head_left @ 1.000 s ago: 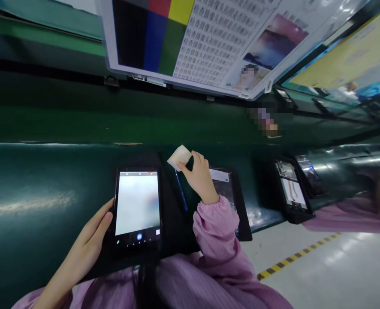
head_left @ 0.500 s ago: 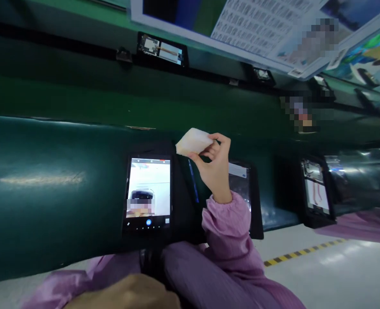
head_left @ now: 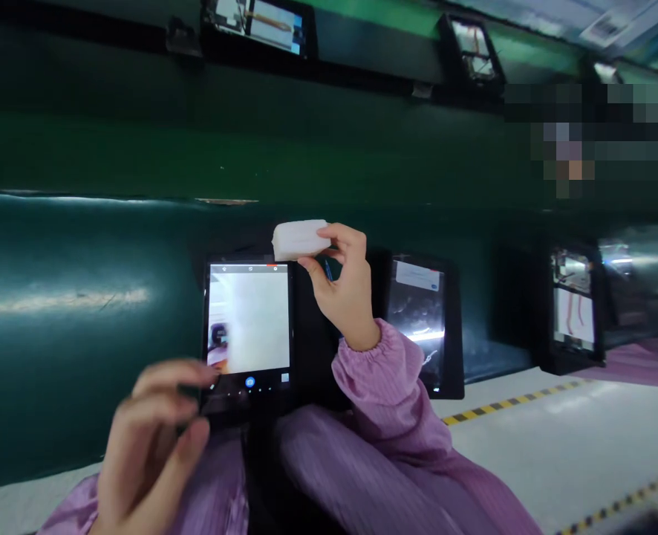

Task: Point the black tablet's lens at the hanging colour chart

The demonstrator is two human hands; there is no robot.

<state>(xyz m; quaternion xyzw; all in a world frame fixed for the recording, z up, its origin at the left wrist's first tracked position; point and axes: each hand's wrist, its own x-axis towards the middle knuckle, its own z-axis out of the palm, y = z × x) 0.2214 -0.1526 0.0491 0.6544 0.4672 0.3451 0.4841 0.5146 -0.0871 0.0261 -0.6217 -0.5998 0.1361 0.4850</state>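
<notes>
My right hand (head_left: 343, 279) pinches a small white block (head_left: 301, 239) between thumb and fingers, above the table edge of a tablet. What the block is made of I cannot tell. The lit tablet (head_left: 249, 319) lies before me, its screen showing a pale camera picture. My left hand (head_left: 154, 431) hovers at the tablet's lower left corner, slightly blurred, fingers curled but apart with nothing between them. Partly hidden behind my right hand is a blue pen (head_left: 328, 270).
A second tablet (head_left: 418, 319) with a dark screen lies to the right. Farther right stands an opened device (head_left: 574, 301) with bare inner parts. Similar opened devices (head_left: 259, 26) line the back of the green table (head_left: 56, 342). A striped floor line (head_left: 507, 403) runs at lower right.
My left hand has come into view at lower left. My right hand has moved left with the white block and turned it. The tablet's screen picture has changed, and the view has tilted down.
</notes>
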